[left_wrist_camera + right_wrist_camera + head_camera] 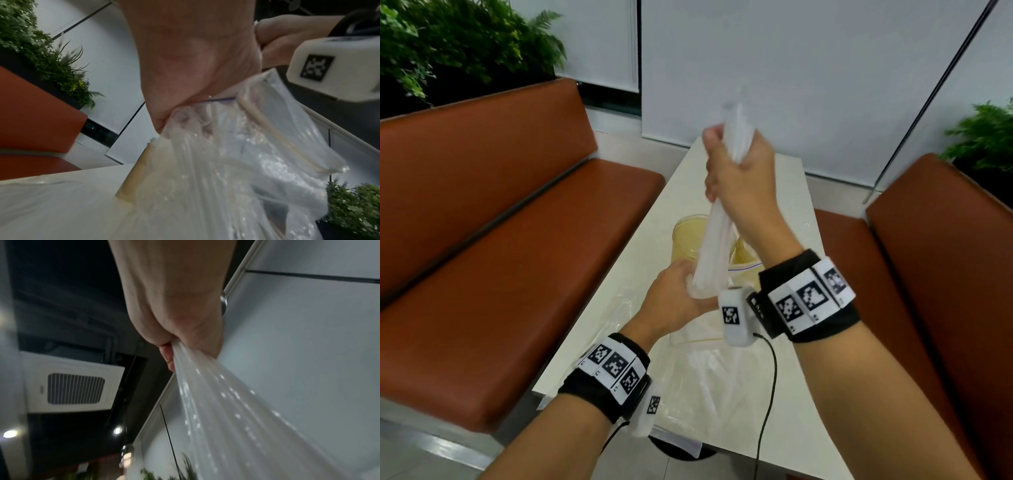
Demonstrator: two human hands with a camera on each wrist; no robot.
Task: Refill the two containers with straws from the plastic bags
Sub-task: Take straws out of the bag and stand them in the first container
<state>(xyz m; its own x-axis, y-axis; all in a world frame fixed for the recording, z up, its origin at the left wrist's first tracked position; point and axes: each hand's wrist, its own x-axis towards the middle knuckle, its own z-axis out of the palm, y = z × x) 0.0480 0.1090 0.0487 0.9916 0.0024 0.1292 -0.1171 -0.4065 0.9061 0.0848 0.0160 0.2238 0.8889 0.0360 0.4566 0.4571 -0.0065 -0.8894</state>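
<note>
My right hand is raised above the table and grips a bundle of white straws around its upper part; the same straws fan out from its fist in the right wrist view. The bundle's lower end still sits in the mouth of a clear plastic bag, which my left hand holds bunched; the bag hangs below that hand. A yellowish translucent container stands just behind the bag, and a second container shows partly to its right.
The narrow white table runs between two brown benches, one on the left and one on the right. More clear plastic bags lie on the near part of the table. Plants stand behind the left bench.
</note>
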